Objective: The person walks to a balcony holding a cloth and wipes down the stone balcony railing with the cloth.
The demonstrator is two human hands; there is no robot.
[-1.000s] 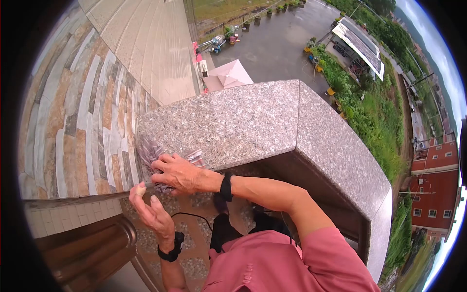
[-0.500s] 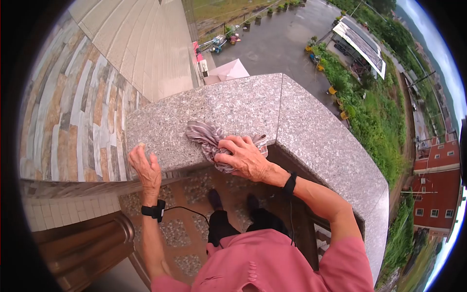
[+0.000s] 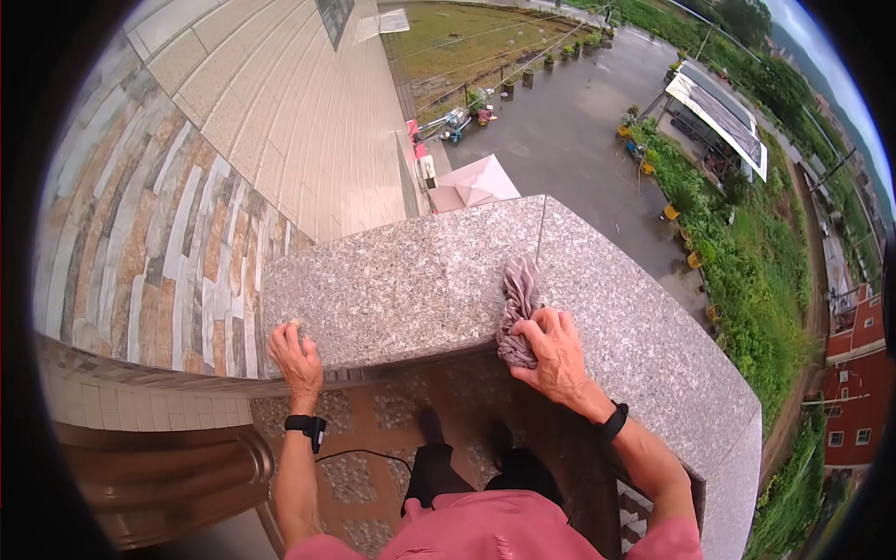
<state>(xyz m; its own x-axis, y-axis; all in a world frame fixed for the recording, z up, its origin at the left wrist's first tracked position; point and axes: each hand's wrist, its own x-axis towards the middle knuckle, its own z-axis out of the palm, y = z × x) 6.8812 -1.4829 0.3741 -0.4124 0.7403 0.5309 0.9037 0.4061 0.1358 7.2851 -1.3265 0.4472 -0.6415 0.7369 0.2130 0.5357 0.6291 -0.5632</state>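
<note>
A crumpled, striped greyish-mauve cloth (image 3: 519, 303) lies bunched on the speckled granite ledge (image 3: 392, 280), close to the seam where the ledge bends. My right hand (image 3: 553, 359) grips the cloth, thumb and fingers closed round its near end, pressing it by the inner edge. At the ledge's left end, beside the stone-strip wall, my left hand (image 3: 297, 359) rests at the front edge with fingers loosely bent and apart, holding nothing. Black bands sit on both wrists.
Left of the ledge rises a wall of stone-look strips (image 3: 177, 252). Beyond the ledge is a drop to a wet paved yard (image 3: 569, 112) with a pale canopy (image 3: 476, 182). Below me is a pebble-patterned floor (image 3: 350, 476). A black cable (image 3: 364, 454) runs from my left wrist.
My right hand has moved the cloth rightward along the ledge to the seam, bunching it tighter. My left hand stays by the left end. The view has shifted.
</note>
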